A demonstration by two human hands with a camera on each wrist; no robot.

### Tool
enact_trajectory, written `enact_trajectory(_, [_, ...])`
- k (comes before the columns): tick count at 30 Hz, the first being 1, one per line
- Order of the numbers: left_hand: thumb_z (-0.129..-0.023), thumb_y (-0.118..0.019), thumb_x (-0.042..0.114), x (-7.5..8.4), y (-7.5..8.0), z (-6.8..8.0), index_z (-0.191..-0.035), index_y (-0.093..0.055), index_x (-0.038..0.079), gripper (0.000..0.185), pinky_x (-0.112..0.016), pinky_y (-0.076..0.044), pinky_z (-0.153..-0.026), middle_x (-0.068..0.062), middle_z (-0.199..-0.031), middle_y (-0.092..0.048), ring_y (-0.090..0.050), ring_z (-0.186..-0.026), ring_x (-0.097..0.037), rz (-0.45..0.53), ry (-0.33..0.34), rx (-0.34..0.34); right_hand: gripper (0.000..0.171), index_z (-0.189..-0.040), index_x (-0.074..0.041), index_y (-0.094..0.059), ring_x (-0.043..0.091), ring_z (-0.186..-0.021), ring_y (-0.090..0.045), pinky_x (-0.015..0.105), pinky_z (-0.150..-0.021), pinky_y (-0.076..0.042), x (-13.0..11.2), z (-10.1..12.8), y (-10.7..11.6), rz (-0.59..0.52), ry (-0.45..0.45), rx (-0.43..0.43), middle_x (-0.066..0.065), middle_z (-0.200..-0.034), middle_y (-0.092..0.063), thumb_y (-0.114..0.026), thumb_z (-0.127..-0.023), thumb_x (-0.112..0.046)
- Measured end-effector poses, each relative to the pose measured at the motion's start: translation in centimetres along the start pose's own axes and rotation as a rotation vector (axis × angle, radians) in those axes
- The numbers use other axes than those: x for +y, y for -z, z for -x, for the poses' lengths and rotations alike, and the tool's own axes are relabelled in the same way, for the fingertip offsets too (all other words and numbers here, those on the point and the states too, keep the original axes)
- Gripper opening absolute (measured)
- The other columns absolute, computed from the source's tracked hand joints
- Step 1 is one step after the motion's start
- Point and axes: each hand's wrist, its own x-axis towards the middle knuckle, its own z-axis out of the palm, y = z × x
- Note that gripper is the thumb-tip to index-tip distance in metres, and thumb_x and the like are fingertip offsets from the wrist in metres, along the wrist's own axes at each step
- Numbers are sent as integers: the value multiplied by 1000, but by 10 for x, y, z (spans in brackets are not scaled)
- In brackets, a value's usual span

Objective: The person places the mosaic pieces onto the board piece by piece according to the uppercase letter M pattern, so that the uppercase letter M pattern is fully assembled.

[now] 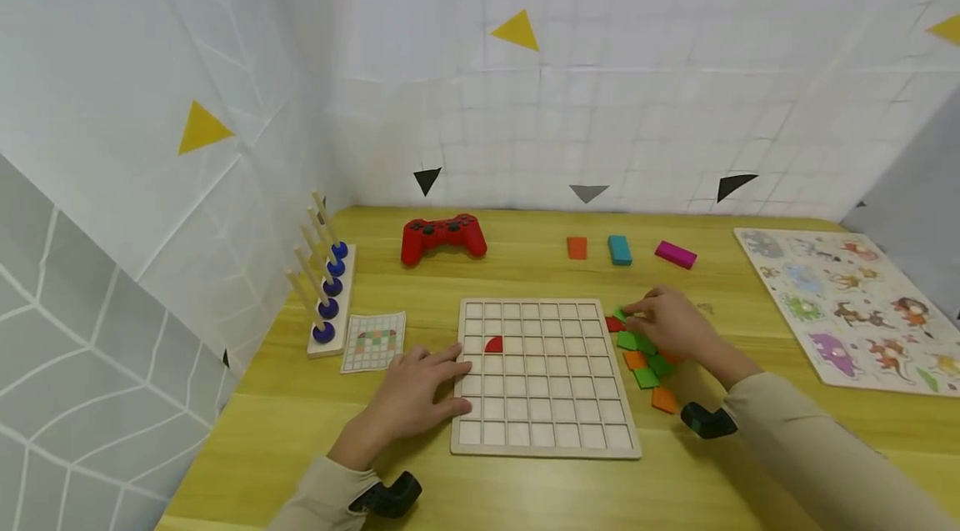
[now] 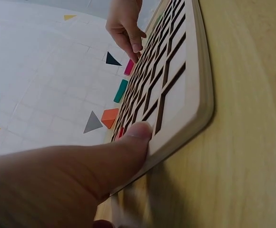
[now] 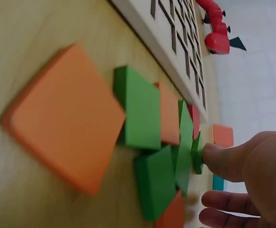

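A wooden grid board lies flat on the table, with one red quarter-round tile in a cell at its upper left. My left hand rests on the board's left edge, fingers spread; its thumb presses the rim in the left wrist view. Right of the board is a loose pile of green, orange and red tiles. At the pile's far end, my right hand pinches a green tile, thumb against its face. An orange tile lies nearest the right wrist camera.
A small pattern card lies left of the board, beside a peg stand with blue beads. Behind are a red game controller, an orange piece, a blue block and a magenta block. An animal puzzle lies at right.
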Motion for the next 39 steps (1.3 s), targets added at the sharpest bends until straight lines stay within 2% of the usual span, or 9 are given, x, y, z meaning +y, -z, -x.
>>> enact_trajectory(4, [-87,-70,47,-1,0,0,-133,-64,22,52,-35,-34,-77,-4,-149,-52,-50,-100,-21,8,-7,6,27,-112,-7,-76,24,-84,-55,30,-62,-42,6,3,2,-3,-56,12,15,-97,-66,-70,-91,-22])
enact_trajectory(8, [-87,-69,48,-1,0,0,-133,-63,22,53,-34,-33,-76,-3,-150,-51,-49,-99,-20,17,-5,-5,29,-112,-11,-76,30,-90,-58,37,-64,-47,9,5,3,12,-112,1,19,-104,-66,-72,-90,-29])
enact_trajectory(12, [-88,-69,48,-2,0,1,-134,-63,23,53,-33,-31,-75,-2,-150,-51,-48,-98,-20,17,2,-10,39,-118,-6,-72,33,-94,-60,45,-72,-50,12,5,2,-1,-115,-4,23,-109,-66,-73,-89,-31])
enact_trajectory(15, [-88,-68,48,-1,0,1,-134,-63,23,53,-33,-31,-76,-2,-151,-51,-49,-99,-20,19,2,-12,43,-119,-3,-70,30,-90,-61,42,-69,-51,14,4,1,-1,-132,5,22,-107,-65,-74,-88,-33])
enact_trajectory(18, [-88,-68,47,-1,1,1,-135,-62,23,53,-33,-31,-76,-2,-151,-50,-49,-99,-20,25,1,-16,38,-113,-3,-72,28,-86,-60,40,-66,-50,15,2,1,4,-149,8,20,-103,-65,-74,-87,-31])
enact_trajectory(22, [-89,-68,47,-1,0,0,-136,-61,24,52,-32,-31,-75,-2,-152,-49,-48,-99,-19,22,8,-20,32,-110,-3,-73,35,-92,-61,49,-72,-53,12,0,1,4,-154,8,24,-108,-64,-71,-90,-28])
enact_trajectory(27, [-89,-67,48,-2,-1,0,-136,-61,24,53,-31,-29,-75,-1,-153,-48,-46,-98,-19,22,4,-18,33,-109,2,-73,40,-98,-62,54,-81,-52,-5,-3,4,-15,-105,54,24,-111,-65,-70,-91,-26])
enact_trajectory(32, [-89,-68,47,-3,0,0,-136,-61,24,53,-31,-29,-74,-2,-153,-48,-46,-98,-19,24,2,-22,27,-98,-4,-76,36,-98,-61,49,-80,-52,-33,-5,3,-40,-60,91,18,-107,-67,-76,-86,-29])
enact_trajectory(39, [-87,-68,51,-4,2,0,-139,-58,24,59,-34,-32,-77,-2,-154,-45,-47,-102,-19,18,-10,-57,21,-94,-11,-75,28,-93,-60,43,-77,-53,-72,-13,-9,-26,40,46,12,-106,-65,-79,-83,-29])
